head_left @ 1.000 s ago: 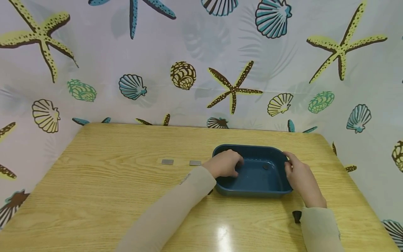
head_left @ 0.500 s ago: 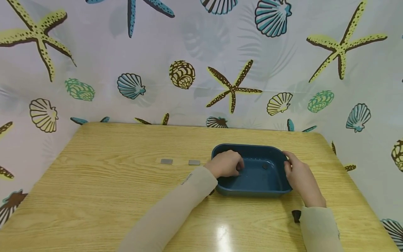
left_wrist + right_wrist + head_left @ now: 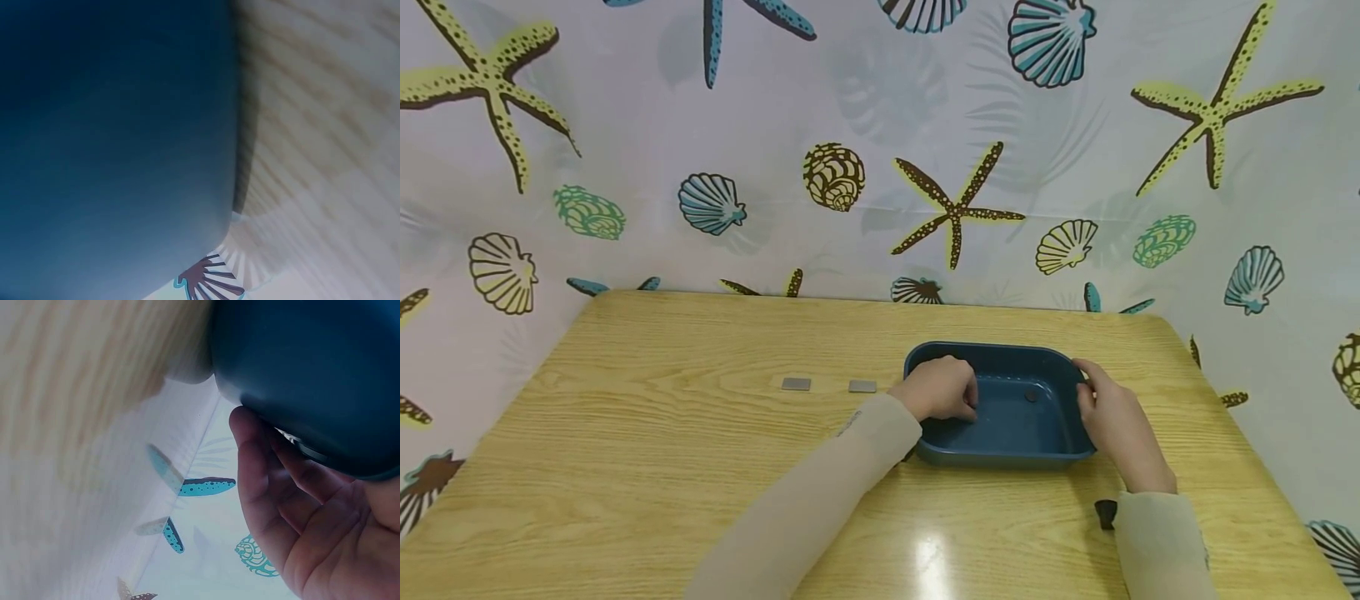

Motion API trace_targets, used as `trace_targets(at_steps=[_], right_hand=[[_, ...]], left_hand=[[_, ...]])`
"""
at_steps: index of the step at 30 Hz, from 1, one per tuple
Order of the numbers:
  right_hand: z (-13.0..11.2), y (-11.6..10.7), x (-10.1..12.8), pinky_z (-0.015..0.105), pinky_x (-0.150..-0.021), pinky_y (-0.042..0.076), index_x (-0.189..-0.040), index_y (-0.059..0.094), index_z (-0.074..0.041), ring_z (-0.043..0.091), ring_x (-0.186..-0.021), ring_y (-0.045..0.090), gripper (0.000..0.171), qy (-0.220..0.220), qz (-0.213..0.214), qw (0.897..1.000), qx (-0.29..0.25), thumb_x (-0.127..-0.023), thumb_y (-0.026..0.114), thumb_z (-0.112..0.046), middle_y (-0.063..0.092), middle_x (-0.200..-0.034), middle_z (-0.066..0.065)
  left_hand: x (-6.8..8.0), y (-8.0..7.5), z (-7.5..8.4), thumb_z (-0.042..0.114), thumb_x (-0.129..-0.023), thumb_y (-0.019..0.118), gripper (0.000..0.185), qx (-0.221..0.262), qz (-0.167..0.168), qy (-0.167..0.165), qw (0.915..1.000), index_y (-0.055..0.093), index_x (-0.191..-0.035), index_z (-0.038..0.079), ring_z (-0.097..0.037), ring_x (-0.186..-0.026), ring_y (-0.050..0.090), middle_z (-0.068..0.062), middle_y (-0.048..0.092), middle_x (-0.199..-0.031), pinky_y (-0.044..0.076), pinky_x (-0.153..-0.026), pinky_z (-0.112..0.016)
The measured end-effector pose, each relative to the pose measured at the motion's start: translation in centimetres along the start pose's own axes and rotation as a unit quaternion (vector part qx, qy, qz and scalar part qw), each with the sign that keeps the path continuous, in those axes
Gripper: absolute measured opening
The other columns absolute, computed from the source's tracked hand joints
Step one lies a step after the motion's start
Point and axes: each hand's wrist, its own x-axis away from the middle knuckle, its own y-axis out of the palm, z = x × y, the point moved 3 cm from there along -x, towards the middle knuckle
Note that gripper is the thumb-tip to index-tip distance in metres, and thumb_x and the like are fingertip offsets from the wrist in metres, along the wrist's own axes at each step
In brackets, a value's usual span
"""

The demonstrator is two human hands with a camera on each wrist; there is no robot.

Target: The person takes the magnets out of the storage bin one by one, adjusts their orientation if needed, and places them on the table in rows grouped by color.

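A dark blue rectangular plastic tub [image 3: 1000, 458] sits on the wooden table, right of the middle. Inside it, toward the left end, my left hand [image 3: 942, 388] reaches down with fingers curled near the floor of the tub. Whether anything is between those fingertips is hidden. A small dark round disc [image 3: 1031, 396] lies on the tub's floor to the right of that hand. My right hand [image 3: 1116, 421] grips the tub's right rim; in the right wrist view the fingers [image 3: 253, 469] lie along the outer wall. The left wrist view is filled mostly by the tub's wall [image 3: 119, 156].
Two small flat grey rectangles [image 3: 796, 384] lie apart on the wooden table [image 3: 662, 433], left of the tub. A small black piece [image 3: 1105, 514] shows beside the right sleeve. Behind the table hangs a sheet [image 3: 760, 125] printed with shells and starfish.
The left hand's fingertips have drawn together and curled inward, while the hand stays in the same part of the tub. The right hand keeps its hold on the rim.
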Motion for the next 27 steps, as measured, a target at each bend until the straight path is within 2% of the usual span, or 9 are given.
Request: trace_targets(at_steps=[10,17,27], right_hand=[[0.0,0.0,-0.1,0.032,-0.056,0.041,-0.155,0.039,-0.003,0.018,-0.056,0.048,0.046,-0.001,-0.002,1.000,0.000,-0.111,0.039,-0.012,0.066,-0.116,0.027],[0.1,0.2,-0.1,0.032,-0.055,0.041,-0.155,0.039,-0.003,0.018,-0.055,0.047,0.045,-0.004,0.000,1.000,-0.001,-0.110,0.040,-0.012,0.067,-0.114,0.027],[0.2,0.1,-0.1,0.032,-0.055,0.040,-0.155,0.039,-0.002,0.018,-0.056,0.048,0.046,-0.008,-0.001,1.000,-0.004,-0.110,0.039,-0.012,0.067,-0.109,0.025]], left_hand=[[0.2,-0.2,0.3,0.031,-0.093,0.078,0.012,-0.029,0.007,0.014,0.9994,0.080,-0.099,0.021,-0.006,-0.079,0.065,0.008,0.076,-0.094,0.054,-0.077,-0.025],[0.2,-0.4,0.2,0.030,-0.091,0.078,0.009,-0.010,0.032,0.023,0.9992,0.079,-0.095,0.021,-0.004,-0.074,0.062,0.009,0.074,-0.087,0.051,-0.072,-0.023],[0.9,-2.1,0.6,0.028,-0.092,0.077,0.011,0.019,0.071,0.036,0.9966,0.079,-0.099,0.020,-0.006,-0.083,0.064,0.007,0.075,-0.095,0.054,-0.077,-0.024]])
